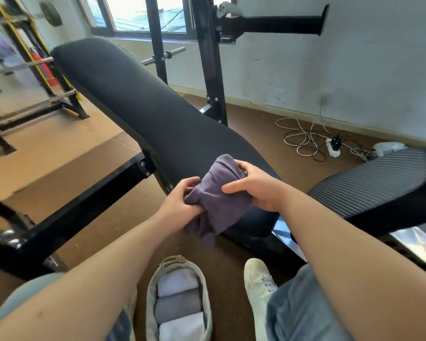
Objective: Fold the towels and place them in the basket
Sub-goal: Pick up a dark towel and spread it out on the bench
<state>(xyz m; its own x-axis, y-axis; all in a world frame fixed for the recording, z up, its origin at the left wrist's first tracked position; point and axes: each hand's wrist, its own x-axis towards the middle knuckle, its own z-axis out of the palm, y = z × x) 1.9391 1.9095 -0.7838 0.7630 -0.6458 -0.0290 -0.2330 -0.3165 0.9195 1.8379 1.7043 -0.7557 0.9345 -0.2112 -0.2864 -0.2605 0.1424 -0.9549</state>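
A dark purple towel (pixel 219 200) is bunched into a loose roll at the near end of the black padded bench (pixel 138 104). My left hand (pixel 180 200) grips its left side, fingers curled into the cloth. My right hand (pixel 255 185) holds the right side, thumb across the top and fingers wrapped behind. Part of the towel hangs down below my hands. On the floor between my feet stands a pale fabric basket (pixel 204 279) with three rolled towels inside: white, grey and white.
A second ribbed black pad (pixel 379 183) lies to the right. Black steel frame bars (pixel 89 200) run left of the bench. White cables and a power strip (pixel 332 146) lie on the brown floor by the wall. My white shoe (pixel 258 284) is beside the basket.
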